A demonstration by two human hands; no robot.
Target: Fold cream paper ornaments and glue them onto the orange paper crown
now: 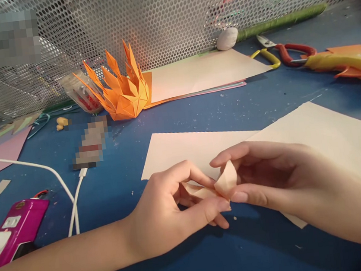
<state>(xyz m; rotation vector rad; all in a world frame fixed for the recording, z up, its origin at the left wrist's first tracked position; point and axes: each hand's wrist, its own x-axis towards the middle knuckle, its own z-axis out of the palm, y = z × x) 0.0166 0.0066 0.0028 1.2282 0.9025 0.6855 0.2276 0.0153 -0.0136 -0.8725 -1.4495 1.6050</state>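
Observation:
Both my hands meet low in the middle of the blue table (197, 112), pinching one small folded piece of peach paper (225, 181). My left hand (176, 210) grips its left end between thumb and fingers. My right hand (280, 180) closes thumb and forefinger on its raised right fold. Under and behind the hands lie two pale paper sheets (324, 136). An orange spiky origami model (123, 90) stands at the back, apart from both hands.
A perforated metal screen (154, 16) walls the back. Scissors (283, 52), a green wrapped rod (281, 19) and orange scraps lie back right. A paper stack (202, 72) sits behind the model. A white cable (73, 200) and a pink device (17, 223) lie left.

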